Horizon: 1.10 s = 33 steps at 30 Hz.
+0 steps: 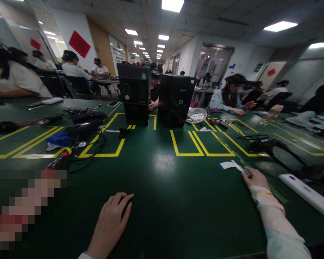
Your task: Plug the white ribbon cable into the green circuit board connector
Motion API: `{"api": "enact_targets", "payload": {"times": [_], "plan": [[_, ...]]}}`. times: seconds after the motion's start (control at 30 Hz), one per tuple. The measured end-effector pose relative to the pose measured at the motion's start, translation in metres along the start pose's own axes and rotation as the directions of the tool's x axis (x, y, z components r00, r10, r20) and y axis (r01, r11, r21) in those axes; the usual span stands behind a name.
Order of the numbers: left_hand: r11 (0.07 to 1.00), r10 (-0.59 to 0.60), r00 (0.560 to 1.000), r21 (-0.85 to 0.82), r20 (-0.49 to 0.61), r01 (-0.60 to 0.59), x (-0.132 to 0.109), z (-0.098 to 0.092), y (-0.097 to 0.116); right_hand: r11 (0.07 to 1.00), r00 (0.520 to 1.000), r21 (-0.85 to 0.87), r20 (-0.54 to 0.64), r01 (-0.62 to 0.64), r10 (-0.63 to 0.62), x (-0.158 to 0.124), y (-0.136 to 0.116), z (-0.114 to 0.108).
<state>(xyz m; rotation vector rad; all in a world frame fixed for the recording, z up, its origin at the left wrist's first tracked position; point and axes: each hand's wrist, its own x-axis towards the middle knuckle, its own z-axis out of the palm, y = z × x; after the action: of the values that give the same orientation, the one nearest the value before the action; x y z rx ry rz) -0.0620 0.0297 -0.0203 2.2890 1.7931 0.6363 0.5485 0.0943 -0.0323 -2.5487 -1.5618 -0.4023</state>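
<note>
My left hand (111,217) lies on the green table, palm down. Its fingers are loosely bent, the thumb stands apart from them, and nothing is held. Farther right, my right hand (256,178) closes on a small dark part (247,173) whose kind I cannot make out. From the fingers of that hand a white flat ribbon cable (233,164) with a blue end reaches left, low over the table. Just right of the right forearm lies a long white plastic bar (306,194).
Two black computer towers (136,95) (175,100) stand ahead, a person behind them. A white round basket (197,115) is right of them. Left lie a blue-and-black tool (61,140), a red-and-black handle (58,161) and cables; right, a black frame (278,147). Yellow tape (189,154) marks the tabletop.
</note>
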Motion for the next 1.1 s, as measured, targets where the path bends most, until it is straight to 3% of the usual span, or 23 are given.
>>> {"api": "enact_targets", "payload": {"times": [0.3,0.57,1.1], "plan": [[1.000,0.003,1.000,0.010,0.002,-0.003,-0.001,0.005,-0.007,0.992,0.990,0.034,0.081,-0.120,0.117,-0.006,0.011,0.017],[1.000,0.013,1.000,0.015,-0.006,-0.012,-0.002,0.003,-0.006,0.992,0.987,0.082,0.134,-0.100,0.089,0.000,0.017,0.019],[1.000,0.015,1.000,0.016,-0.024,-0.015,-0.002,0.002,0.000,0.992,0.997,0.103,0.010,-0.072,0.072,-0.012,0.006,0.009]]}}
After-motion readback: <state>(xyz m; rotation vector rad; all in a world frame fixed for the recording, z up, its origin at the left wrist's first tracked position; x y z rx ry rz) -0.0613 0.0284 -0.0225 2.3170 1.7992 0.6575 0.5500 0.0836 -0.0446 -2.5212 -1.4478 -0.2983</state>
